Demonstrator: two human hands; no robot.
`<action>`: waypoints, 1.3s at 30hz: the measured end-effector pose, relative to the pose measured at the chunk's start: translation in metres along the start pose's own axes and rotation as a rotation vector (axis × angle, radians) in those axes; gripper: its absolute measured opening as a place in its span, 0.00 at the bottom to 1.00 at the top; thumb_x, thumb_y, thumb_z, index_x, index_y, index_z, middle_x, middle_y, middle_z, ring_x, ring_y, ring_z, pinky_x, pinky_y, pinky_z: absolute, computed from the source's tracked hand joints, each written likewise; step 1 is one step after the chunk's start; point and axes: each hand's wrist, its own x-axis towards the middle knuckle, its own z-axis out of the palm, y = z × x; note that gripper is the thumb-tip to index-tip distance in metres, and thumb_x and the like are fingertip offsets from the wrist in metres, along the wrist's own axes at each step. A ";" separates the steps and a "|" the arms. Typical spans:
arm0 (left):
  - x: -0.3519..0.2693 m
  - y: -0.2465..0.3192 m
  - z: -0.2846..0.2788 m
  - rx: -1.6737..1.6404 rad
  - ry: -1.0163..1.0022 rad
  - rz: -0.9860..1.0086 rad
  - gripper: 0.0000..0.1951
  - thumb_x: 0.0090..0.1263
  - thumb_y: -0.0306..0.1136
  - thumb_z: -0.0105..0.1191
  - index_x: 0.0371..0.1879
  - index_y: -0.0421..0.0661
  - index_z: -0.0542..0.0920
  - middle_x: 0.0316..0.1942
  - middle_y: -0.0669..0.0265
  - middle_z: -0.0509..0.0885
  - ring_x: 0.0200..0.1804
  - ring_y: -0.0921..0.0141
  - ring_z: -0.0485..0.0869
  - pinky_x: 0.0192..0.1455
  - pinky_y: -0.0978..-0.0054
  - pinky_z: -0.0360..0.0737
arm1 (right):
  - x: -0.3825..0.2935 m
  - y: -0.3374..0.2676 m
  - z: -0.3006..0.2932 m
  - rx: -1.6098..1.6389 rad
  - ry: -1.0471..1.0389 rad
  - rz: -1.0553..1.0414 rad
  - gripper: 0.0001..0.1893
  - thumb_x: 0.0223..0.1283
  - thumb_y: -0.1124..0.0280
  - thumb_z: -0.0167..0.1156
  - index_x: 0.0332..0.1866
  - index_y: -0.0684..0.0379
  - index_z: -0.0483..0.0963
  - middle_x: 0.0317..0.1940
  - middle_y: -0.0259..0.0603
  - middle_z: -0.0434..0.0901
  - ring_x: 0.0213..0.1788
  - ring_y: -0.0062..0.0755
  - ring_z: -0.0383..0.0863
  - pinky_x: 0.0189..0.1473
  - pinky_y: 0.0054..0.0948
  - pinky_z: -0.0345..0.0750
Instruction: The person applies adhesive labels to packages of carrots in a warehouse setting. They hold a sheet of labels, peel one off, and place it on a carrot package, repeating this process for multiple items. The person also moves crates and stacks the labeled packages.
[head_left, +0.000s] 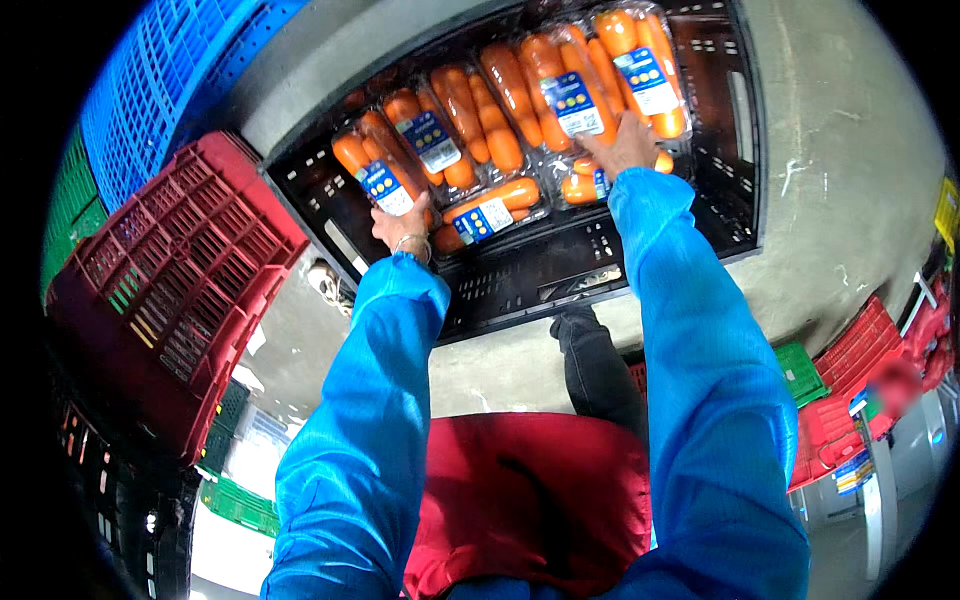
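Observation:
Before me lies a black plastic crate (517, 281) holding several clear-wrapped packs of carrots with blue-and-white labels. My left hand (403, 227), with a bracelet at the wrist, grips the near end of the leftmost carrot pack (367, 161). Toward the right of the crate, my right hand (628, 148) holds the near end of another carrot pack (559, 82); its palm side is hidden. One carrot pack (495, 212) lies crosswise between my hands along the near side. A second crosswise pack (581, 187) is partly covered by my right hand and sleeve.
Red crates (187, 247) stand at the left, with blue crates (161, 90) behind them. A black crate (127, 510) is at the lower left. A shoe (326, 283) shows beside the carrot crate. At the right are red crates (859, 345) and a person in red (930, 330).

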 end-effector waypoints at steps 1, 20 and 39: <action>-0.002 0.005 0.005 0.161 0.080 -0.051 0.50 0.34 0.49 0.71 0.59 0.45 0.59 0.53 0.50 0.65 0.54 0.51 0.69 0.54 0.57 0.69 | 0.003 -0.008 -0.001 -0.105 0.007 0.005 0.37 0.38 0.46 0.67 0.49 0.64 0.66 0.48 0.53 0.69 0.55 0.49 0.66 0.54 0.47 0.63; -0.021 0.020 0.006 0.257 0.175 -0.084 0.45 0.30 0.53 0.72 0.50 0.44 0.67 0.48 0.58 0.74 0.54 0.58 0.71 0.55 0.57 0.67 | -0.006 0.019 0.026 0.502 -0.256 0.055 0.32 0.34 0.66 0.69 0.47 0.70 0.65 0.41 0.54 0.76 0.45 0.44 0.77 0.50 0.34 0.72; -0.198 -0.022 -0.231 -0.487 -0.631 0.396 0.21 0.53 0.39 0.64 0.43 0.40 0.77 0.42 0.64 0.81 0.43 0.73 0.79 0.46 0.74 0.75 | -0.332 -0.060 -0.224 1.373 -0.492 0.256 0.26 0.45 0.71 0.54 0.54 0.65 0.65 0.44 0.44 0.75 0.45 0.36 0.78 0.47 0.32 0.75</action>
